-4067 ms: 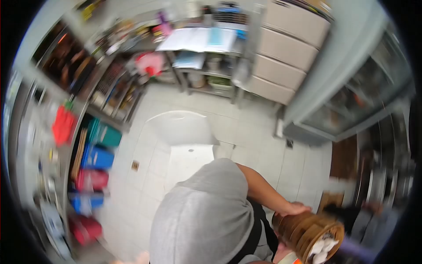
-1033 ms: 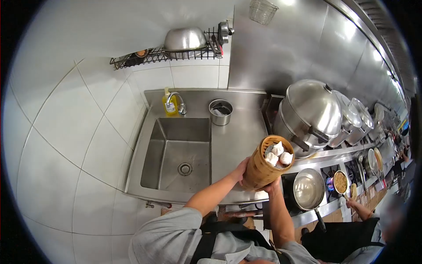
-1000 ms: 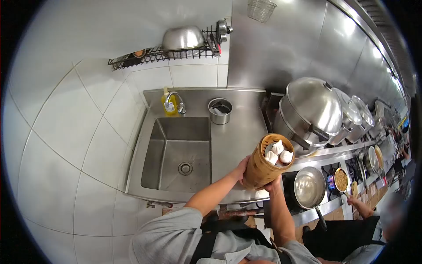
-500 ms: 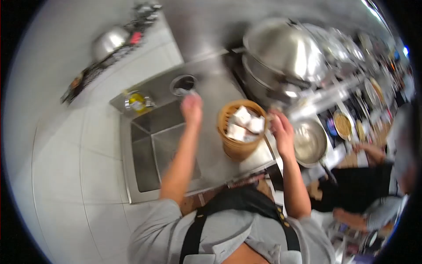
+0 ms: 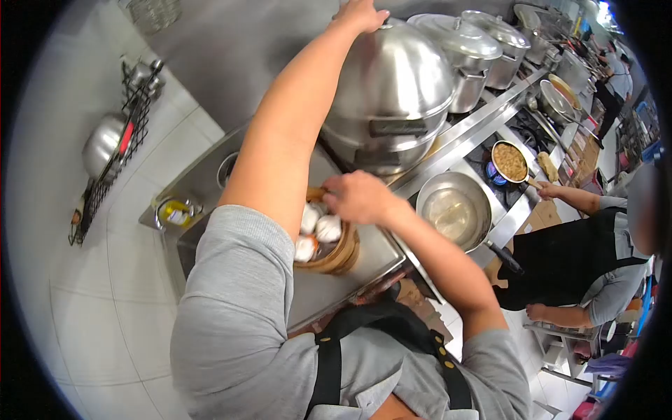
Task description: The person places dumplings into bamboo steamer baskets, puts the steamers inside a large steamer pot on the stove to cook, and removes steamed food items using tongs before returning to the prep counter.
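My left hand (image 5: 359, 15) is stretched out over the top of a large domed steel steamer lid (image 5: 402, 66). Its thumb stands apart from the fingers, whose tips are partly hidden near the upper edge. Below, my right hand (image 5: 358, 198) curls its fingers at the far rim of a round bamboo steamer basket (image 5: 344, 253). White buns (image 5: 327, 229) lie in this basket, one with an orange spot. My left forearm and sleeve cover the basket's left side. The basket stands on the steel counter beside the sink.
A wide pan (image 5: 455, 210) with liquid sits to the right. Lidded pots (image 5: 458, 49) line the stove. A co-worker (image 5: 574, 255) holds a small pan of brown food (image 5: 509, 161) over a blue flame. A wire shelf (image 5: 119, 150) hangs on the left wall.
My left hand has gone from above the sink up to the domed lid. My right hand has shifted inward along the basket rim. The view has turned, so the basket appears further left.
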### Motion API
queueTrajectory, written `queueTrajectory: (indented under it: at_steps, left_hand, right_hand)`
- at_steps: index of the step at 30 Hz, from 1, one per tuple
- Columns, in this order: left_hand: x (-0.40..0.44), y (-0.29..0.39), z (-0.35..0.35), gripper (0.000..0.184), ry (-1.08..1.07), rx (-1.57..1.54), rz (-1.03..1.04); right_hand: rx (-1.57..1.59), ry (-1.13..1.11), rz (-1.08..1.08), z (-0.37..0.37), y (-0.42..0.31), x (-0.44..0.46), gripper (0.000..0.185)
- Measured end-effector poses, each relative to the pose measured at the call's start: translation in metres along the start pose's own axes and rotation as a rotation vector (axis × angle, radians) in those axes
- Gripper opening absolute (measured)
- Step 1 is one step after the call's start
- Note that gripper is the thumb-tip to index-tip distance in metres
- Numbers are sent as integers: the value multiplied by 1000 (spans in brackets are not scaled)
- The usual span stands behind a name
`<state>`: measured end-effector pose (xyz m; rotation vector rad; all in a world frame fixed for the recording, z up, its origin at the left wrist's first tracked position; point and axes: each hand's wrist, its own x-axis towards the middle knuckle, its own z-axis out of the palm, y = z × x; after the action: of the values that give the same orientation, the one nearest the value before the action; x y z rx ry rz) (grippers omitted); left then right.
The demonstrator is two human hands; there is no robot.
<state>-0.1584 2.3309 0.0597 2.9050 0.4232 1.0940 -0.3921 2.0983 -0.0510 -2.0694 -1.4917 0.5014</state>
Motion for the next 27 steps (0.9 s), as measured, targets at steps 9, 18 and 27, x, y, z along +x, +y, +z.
queueTrajectory:
  at_steps: [9,18,27]
  left_hand:
    - [16,39,-15,57,-428,128,-158]
    - [99,-67,-15,61,-436,17,-127]
    - [86,-184,-84,46,-369,-550,-492]
  right_hand:
    - [-46,-123,-159,-9,2,10,29]
    - [-28,97,-197,-53,-21,-19,22]
    - [-107,52,250,-195,12,-75,28]
